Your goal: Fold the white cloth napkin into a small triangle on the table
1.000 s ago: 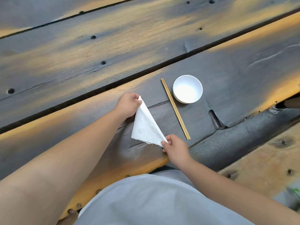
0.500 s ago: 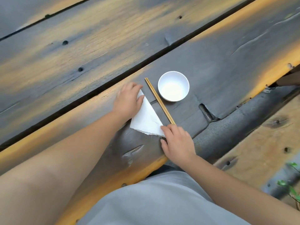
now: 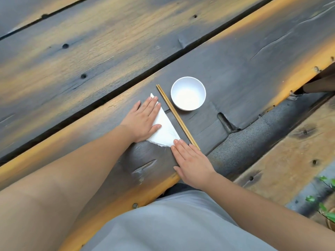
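The white cloth napkin (image 3: 165, 130) lies flat on the dark wooden table (image 3: 244, 69) as a small triangle, with a frayed edge toward me. My left hand (image 3: 144, 120) rests flat on its left half, fingers spread and palm down. My right hand (image 3: 192, 163) lies flat on the table, its fingertips touching the napkin's near right corner. Neither hand grips anything.
A pair of wooden chopsticks (image 3: 176, 115) lies just right of the napkin, almost parallel to its long edge. A white bowl (image 3: 188, 93) stands right of the chopsticks. The table's near edge (image 3: 157, 185) runs close below my right hand. Green leaves (image 3: 324, 205) show at the lower right.
The napkin, held up by two corners a second ago, now lies flat. My left hand has spread over it and my right hand has flattened at its near corner.
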